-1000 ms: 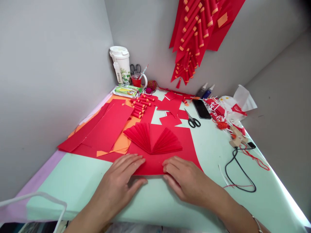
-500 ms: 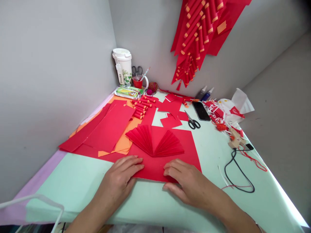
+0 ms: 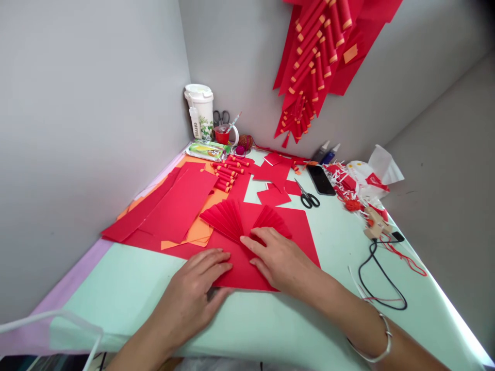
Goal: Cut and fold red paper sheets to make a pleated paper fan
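Note:
A pleated red paper fan [image 3: 224, 220] lies spread in two wings on a large red sheet [image 3: 301, 232] at the middle of the table. My right hand [image 3: 276, 255] reaches over the fan's centre and lower right wing, fingers apart and touching the paper; its fingertips hide part of the folds. My left hand [image 3: 203, 283] rests on the near left edge of the red sheet, fingers spread, with nothing held in it.
Red sheets [image 3: 178, 201] over orange paper lie left. Small red rolls [image 3: 228, 172], red scraps [image 3: 274, 195], scissors [image 3: 307, 196] and a phone [image 3: 322, 179] lie behind. A white cup [image 3: 203, 113] stands at the back. A black cable [image 3: 361, 273] lies right.
My right hand has moved from the sheet's near edge forward and left onto the fan. My left hand stays at the near edge. The view has shifted slightly.

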The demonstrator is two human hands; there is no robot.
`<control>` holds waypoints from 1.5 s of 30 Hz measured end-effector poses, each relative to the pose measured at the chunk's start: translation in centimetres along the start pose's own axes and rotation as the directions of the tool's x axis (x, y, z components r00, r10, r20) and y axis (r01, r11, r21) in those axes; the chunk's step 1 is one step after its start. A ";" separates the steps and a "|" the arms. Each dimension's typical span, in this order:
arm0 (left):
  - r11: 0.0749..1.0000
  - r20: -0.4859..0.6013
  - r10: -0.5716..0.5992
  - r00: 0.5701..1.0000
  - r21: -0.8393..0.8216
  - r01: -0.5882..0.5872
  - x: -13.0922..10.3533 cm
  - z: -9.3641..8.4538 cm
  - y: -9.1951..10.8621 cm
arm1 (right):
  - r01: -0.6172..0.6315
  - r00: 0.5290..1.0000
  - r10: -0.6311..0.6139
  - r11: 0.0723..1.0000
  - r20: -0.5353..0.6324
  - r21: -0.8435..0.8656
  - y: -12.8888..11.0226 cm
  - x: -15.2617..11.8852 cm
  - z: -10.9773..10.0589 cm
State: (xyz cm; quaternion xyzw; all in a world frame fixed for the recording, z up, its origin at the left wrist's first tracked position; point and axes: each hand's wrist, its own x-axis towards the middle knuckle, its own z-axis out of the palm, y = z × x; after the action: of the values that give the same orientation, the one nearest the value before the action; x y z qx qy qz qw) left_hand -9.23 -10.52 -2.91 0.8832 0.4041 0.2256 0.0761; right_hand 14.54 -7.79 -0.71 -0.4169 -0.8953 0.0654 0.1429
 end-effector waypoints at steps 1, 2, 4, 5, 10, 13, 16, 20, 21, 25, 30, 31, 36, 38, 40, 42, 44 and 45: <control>1.000 0.027 -0.008 1.000 -0.006 0.009 -0.1 -0.2 0.2 | -0.001 1.000 0.001 1.000 -0.004 -0.015 -0.1 0.2 0.1; 1.000 0.045 -0.018 0.999 -0.017 0.019 -0.2 -0.5 0.3 | -0.010 1.000 0.010 1.000 -0.013 -0.025 -0.1 0.2 0.1; 0.997 0.039 -0.058 0.998 -0.040 0.059 -0.3 -0.7 0.5 | -0.024 0.999 0.024 0.999 -0.030 -0.027 -0.1 0.0 0.2; 0.995 0.012 -0.095 0.995 -0.043 0.095 -0.2 -0.8 0.5 | -0.027 0.999 0.026 0.999 -0.038 -0.021 -0.1 -0.1 0.3; 0.957 -0.107 -0.284 0.953 0.020 0.288 1.7 0.4 0.3 | -0.047 0.997 0.048 0.998 -0.052 0.030 -0.1 -1.1 0.6; 0.962 -0.088 -0.270 0.959 0.024 0.273 2.9 1.4 0.5 | -0.081 0.994 0.087 0.993 -0.063 0.092 -0.2 -1.5 0.9; 0.969 -0.056 -0.244 0.968 0.021 0.245 3.5 1.8 0.7 | -0.105 0.990 0.118 0.983 -0.078 0.150 -0.2 -1.7 1.2; 0.977 -0.003 -0.213 0.977 0.030 0.213 3.7 2.1 0.9 | -0.074 0.990 0.097 0.974 -0.101 0.215 -0.2 -1.6 1.3; 0.979 0.007 -0.202 0.979 0.030 0.201 3.7 2.1 0.9 | -0.063 0.991 0.088 0.972 -0.105 0.228 -0.2 -1.6 1.3; 0.983 0.006 -0.181 0.983 0.037 0.181 3.7 2.2 0.8 | -0.029 0.991 0.061 0.967 -0.118 0.254 0.0 -1.4 1.3; 0.984 0.007 -0.164 0.987 0.067 0.163 3.9 2.2 0.7 | -0.001 0.990 0.035 0.970 -0.136 0.243 0.3 -1.1 1.5; 0.985 0.011 -0.159 0.987 0.072 0.158 3.9 2.1 0.7 | 0.003 0.990 0.032 0.971 -0.140 0.241 0.3 -1.1 1.5; 0.987 0.019 -0.143 0.990 0.080 0.141 3.6 2.1 0.7 | 0.026 0.987 0.009 0.976 -0.158 0.216 0.5 -1.2 1.9; 0.987 0.017 -0.141 0.990 0.076 0.139 3.6 2.2 0.7 | 0.032 0.987 0.002 0.978 -0.161 0.207 0.6 -1.2 2.0; 0.988 0.017 -0.136 0.991 0.070 0.135 3.6 2.3 0.7 | 0.041 0.987 -0.009 0.979 -0.162 0.199 0.6 -1.1 1.9; 0.990 0.020 -0.131 0.991 0.063 0.129 3.6 2.3 0.6 | 0.050 0.985 -0.018 0.980 -0.169 0.190 0.6 -1.1 1.8; 0.990 0.027 -0.129 0.991 0.056 0.128 3.6 2.2 0.5 | 0.057 0.986 -0.027 0.982 -0.166 0.179 0.6 -1.1 1.7; 0.991 0.029 -0.129 0.991 0.052 0.127 3.6 2.0 0.5 | 0.060 0.987 -0.032 0.983 -0.160 0.174 0.7 -1.2 1.7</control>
State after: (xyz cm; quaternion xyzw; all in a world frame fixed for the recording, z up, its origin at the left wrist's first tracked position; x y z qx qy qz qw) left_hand -5.90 -8.06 -3.35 0.8606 0.4642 0.1958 0.0750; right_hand 15.23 -8.26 -2.70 -0.3854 -0.8813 0.1091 0.2509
